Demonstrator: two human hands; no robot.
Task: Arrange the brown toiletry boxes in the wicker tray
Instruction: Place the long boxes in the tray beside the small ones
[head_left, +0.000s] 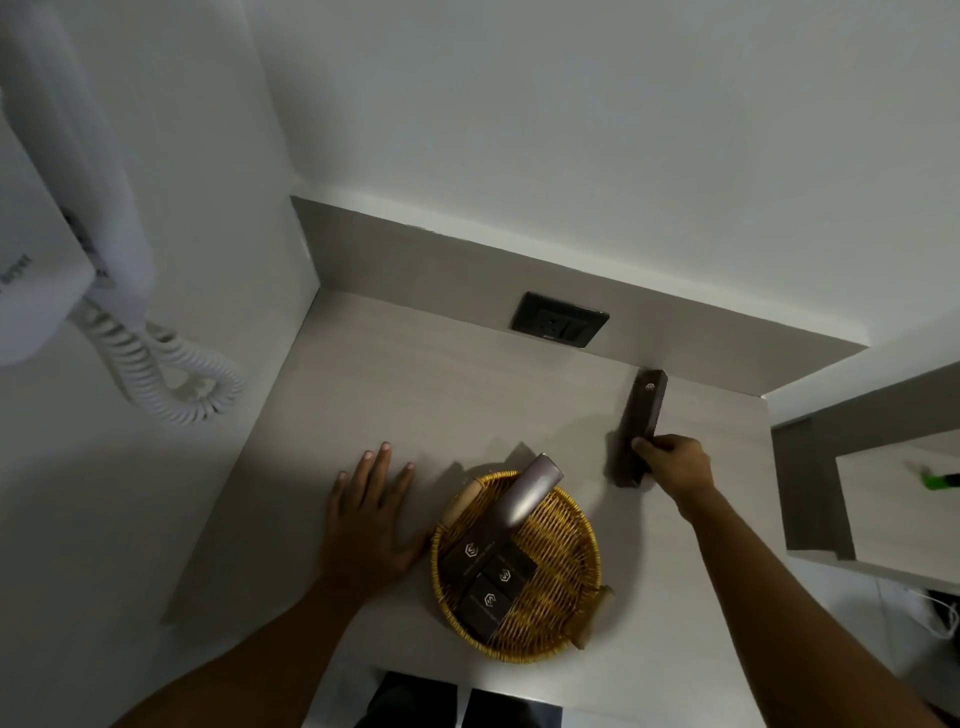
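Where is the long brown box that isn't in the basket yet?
In the head view, the long brown box is on the counter, right of the wicker tray, below the black wall socket. The right hand grips its near end.

Dim white-walled corner, pale countertop (415, 395), black wall socket (560, 319), white corded wall phone (78, 208) at left.

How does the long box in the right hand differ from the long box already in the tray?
The held box lies on the counter outside the wicker tray, in the right hand's grip. The tray box rests untouched, propped over the rim, its far end sticking out. The left hand lies flat beside the tray. Both boxes are long, slim and dark brown.
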